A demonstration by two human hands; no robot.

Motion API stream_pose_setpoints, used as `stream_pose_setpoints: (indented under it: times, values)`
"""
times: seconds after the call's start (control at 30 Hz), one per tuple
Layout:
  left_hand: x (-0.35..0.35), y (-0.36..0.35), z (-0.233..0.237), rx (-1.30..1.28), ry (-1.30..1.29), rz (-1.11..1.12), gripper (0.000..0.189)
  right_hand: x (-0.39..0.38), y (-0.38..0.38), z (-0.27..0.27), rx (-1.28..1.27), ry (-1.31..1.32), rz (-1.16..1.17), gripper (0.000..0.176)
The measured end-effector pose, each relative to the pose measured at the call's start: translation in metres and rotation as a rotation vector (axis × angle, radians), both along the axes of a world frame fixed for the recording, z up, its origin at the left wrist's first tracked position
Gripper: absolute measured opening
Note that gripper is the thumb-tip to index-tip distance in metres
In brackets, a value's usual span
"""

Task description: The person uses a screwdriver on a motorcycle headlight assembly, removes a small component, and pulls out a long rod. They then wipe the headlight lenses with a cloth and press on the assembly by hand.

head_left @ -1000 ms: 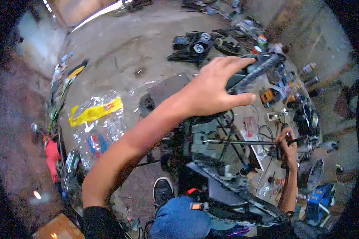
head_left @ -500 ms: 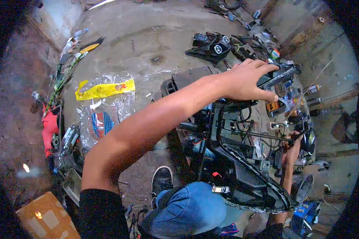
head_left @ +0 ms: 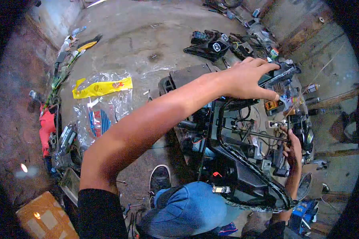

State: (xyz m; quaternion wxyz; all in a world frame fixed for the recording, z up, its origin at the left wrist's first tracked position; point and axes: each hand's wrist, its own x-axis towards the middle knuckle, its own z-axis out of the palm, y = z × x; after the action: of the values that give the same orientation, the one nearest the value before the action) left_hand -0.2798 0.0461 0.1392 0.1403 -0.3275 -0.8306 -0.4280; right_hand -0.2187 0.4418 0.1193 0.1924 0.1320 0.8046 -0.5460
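A black headlight housing [head_left: 247, 171], its rim covered with ragged sealant, rests tilted against my legs. My left hand [head_left: 247, 81] reaches across to its upper end, fingers and thumb spread wide around it. A long thin dark rod [head_left: 259, 134] runs sideways across the opening of the housing. At the rod's right end is my right hand [head_left: 293, 149], with its fingers curled around it; what sort of tool it is, I cannot make out. On the lower part of the housing sit a small red piece [head_left: 217, 174] and a metallic bulb-like part [head_left: 220, 189].
Another headlight unit [head_left: 211, 46] lies on the floor ahead. Clear plastic packaging with a yellow strip [head_left: 103, 88] is to the left. Loose parts and cables crowd the right side, with an orange-and-black box [head_left: 272, 105]. A cardboard box [head_left: 48, 217] stands lower left.
My right hand has shifted slightly, its fingers now showing more openly at the end of the rod. My left hand stays on the housing. The view has moved a little.
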Motion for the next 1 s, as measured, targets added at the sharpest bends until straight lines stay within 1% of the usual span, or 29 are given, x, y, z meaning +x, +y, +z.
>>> stream_pose_setpoints:
  times: [0.13, 0.17, 0.27, 0.3, 0.4, 0.43, 0.47, 0.53, 0.57, 0.67, 0.7, 0.8, 0.83, 0.87, 0.9, 0.93, 0.97, 1.0]
  values:
    - [0.001, 0.000, 0.002, -0.009, -0.011, 0.004, 0.098, -0.002, -0.006, -0.017, 0.191, 0.433, -0.058, 0.046]
    - [0.001, -0.001, 0.002, -0.006, -0.009, 0.002, 0.098, -0.001, 0.003, -0.009, 0.142, 0.402, 0.037, 0.043]
    - [0.002, -0.003, 0.001, -0.007, -0.020, 0.005, 0.098, -0.003, 0.031, -0.015, -0.007, 0.410, 0.089, 0.038]
    - [0.002, -0.003, 0.001, -0.009, -0.024, 0.004, 0.099, 0.004, 0.033, -0.003, -0.205, 0.314, 0.155, 0.052]
    - [0.004, -0.001, 0.002, -0.008, -0.045, 0.013, 0.100, 0.014, 0.045, -0.015, -0.011, 0.528, 0.326, 0.062]
    - [0.004, -0.002, 0.002, -0.008, -0.043, 0.012, 0.100, 0.013, 0.053, -0.019, 0.113, 0.564, 0.407, 0.068]
    - [0.003, -0.002, 0.002, -0.008, -0.042, 0.010, 0.100, 0.012, 0.060, -0.025, 0.190, 0.588, 0.442, 0.066]
    - [0.002, -0.001, 0.001, -0.004, -0.031, 0.005, 0.101, 0.014, 0.058, -0.024, 0.250, 0.549, 0.446, 0.065]
    - [0.001, -0.001, 0.001, 0.001, -0.022, 0.005, 0.101, 0.012, 0.058, -0.019, 0.544, 0.812, 0.644, 0.061]
    - [-0.001, 0.000, 0.000, 0.005, -0.005, 0.005, 0.101, 0.013, 0.045, -0.017, 0.583, 0.862, 0.631, 0.054]
    - [0.000, 0.000, 0.000, 0.004, -0.001, 0.004, 0.101, 0.016, 0.038, -0.012, 0.586, 0.802, 0.591, 0.050]
    - [0.000, 0.000, 0.000, 0.008, 0.001, 0.008, 0.100, 0.013, 0.041, 0.000, 0.379, 0.596, 0.622, 0.047]
    - [-0.001, 0.001, -0.002, 0.012, 0.006, 0.008, 0.100, 0.011, 0.048, -0.008, 0.363, 0.634, 0.550, 0.028]
    - [-0.003, 0.002, -0.004, 0.016, 0.012, 0.007, 0.100, 0.006, 0.071, -0.024, 0.442, 0.516, 0.446, 0.023]
    - [-0.005, 0.002, -0.004, 0.019, 0.019, 0.005, 0.100, -0.002, 0.104, -0.042, 0.518, 0.399, 0.338, 0.024]
    - [-0.006, 0.003, -0.004, 0.018, 0.024, 0.005, 0.100, -0.001, 0.101, -0.044, 0.460, 0.394, 0.301, 0.030]
    - [-0.006, 0.003, -0.004, 0.016, 0.028, 0.005, 0.100, 0.000, 0.097, -0.047, 0.401, 0.390, 0.265, 0.041]
    - [-0.005, 0.002, -0.004, 0.014, 0.030, 0.007, 0.099, 0.001, 0.092, -0.047, 0.343, 0.377, 0.265, 0.041]
